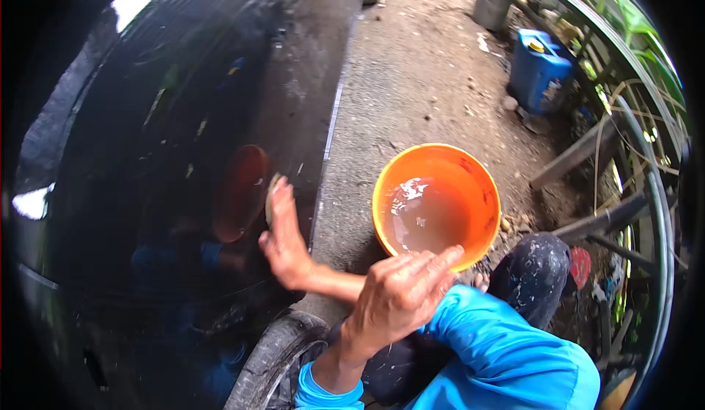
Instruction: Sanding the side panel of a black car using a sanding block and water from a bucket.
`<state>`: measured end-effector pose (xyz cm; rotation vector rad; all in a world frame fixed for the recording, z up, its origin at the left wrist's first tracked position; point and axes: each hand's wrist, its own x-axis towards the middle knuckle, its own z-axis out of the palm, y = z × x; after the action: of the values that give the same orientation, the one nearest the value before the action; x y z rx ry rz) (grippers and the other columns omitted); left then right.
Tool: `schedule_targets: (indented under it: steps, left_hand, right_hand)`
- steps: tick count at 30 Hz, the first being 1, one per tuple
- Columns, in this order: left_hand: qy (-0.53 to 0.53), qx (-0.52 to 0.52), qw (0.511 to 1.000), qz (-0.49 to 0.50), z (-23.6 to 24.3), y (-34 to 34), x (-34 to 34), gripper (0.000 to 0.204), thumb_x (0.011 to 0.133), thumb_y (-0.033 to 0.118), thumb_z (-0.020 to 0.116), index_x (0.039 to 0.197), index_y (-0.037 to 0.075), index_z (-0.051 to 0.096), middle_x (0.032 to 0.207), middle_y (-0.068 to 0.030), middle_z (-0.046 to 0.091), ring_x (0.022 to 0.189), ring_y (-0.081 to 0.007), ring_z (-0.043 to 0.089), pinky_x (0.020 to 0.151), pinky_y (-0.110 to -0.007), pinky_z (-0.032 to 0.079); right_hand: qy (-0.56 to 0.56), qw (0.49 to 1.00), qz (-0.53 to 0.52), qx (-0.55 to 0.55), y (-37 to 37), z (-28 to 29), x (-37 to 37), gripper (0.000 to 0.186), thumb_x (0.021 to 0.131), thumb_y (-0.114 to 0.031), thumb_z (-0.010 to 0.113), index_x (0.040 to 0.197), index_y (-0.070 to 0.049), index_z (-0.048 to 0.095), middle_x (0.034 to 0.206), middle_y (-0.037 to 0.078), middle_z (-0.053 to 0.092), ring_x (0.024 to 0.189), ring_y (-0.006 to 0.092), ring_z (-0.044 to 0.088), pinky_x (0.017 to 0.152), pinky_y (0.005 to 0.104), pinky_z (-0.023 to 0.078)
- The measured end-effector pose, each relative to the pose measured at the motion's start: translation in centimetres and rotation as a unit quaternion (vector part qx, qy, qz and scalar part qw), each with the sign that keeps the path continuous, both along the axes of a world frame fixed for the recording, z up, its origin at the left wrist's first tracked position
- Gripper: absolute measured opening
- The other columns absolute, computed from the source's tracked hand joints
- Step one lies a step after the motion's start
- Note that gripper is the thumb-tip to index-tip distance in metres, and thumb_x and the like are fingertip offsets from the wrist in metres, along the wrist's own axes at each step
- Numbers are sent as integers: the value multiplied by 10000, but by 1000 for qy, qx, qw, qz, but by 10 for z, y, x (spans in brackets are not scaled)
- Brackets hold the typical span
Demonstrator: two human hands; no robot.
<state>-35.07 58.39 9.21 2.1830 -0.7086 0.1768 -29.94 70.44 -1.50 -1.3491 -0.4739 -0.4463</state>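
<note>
My right arm, in a blue sleeve, reaches left beneath my left wrist. My right hand lies against a glossy, dark vehicle body panel, its fingers closed along a thin, pale yellowish pad. Most of that pad is hidden behind the fingers. Crossing over the right forearm, my left hand sits by the near rim of an orange bucket. Its fingers point right, loosely extended, and nothing shows in them. Cloudy water stands in the bucket, whose reflection appears in the panel.
A tyre is below the panel. My paint-spattered knee is right of the bucket. Farther off are a blue jerrycan and a grey bucket. Wooden poles and a bent pipe line the right side.
</note>
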Motion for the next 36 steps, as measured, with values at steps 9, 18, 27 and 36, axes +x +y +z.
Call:
schedule_targets:
  steps: [9,18,27,36]
  left_hand:
    - [41,-136,989,43,-23,9,24,218,899,47,697,1107,-19,694,840,-134,729,760,-204,727,696,-301,566]
    - [345,107,933,14,-125,3,70,187,940,189,590,1022,38,666,935,-143,706,869,-311,687,771,-400,525]
    - [468,288,832,-71,-411,-37,132,463,932,256,547,1345,49,574,1234,-228,653,1141,-360,635,987,-444,493]
    - [703,-544,455,47,-388,-24,117,318,1018,354,498,762,168,525,616,53,464,479,-75,441,439,-247,415]
  right_hand:
    - [253,950,170,66,-91,-30,216,689,1050,-539,324,1530,-45,328,1540,197,381,1433,269,339,1175,368,250]
    - [267,948,76,157,-167,-72,253,561,1038,-444,464,1523,-172,395,1470,66,475,1237,176,500,1016,349,446]
    - [401,830,184,341,-184,-93,221,526,1025,-440,497,1490,-206,418,1388,27,476,1156,172,521,917,398,538]
    - [450,801,266,291,-235,-104,233,541,1007,-486,502,1454,-183,470,1368,61,529,1133,201,578,843,394,592]
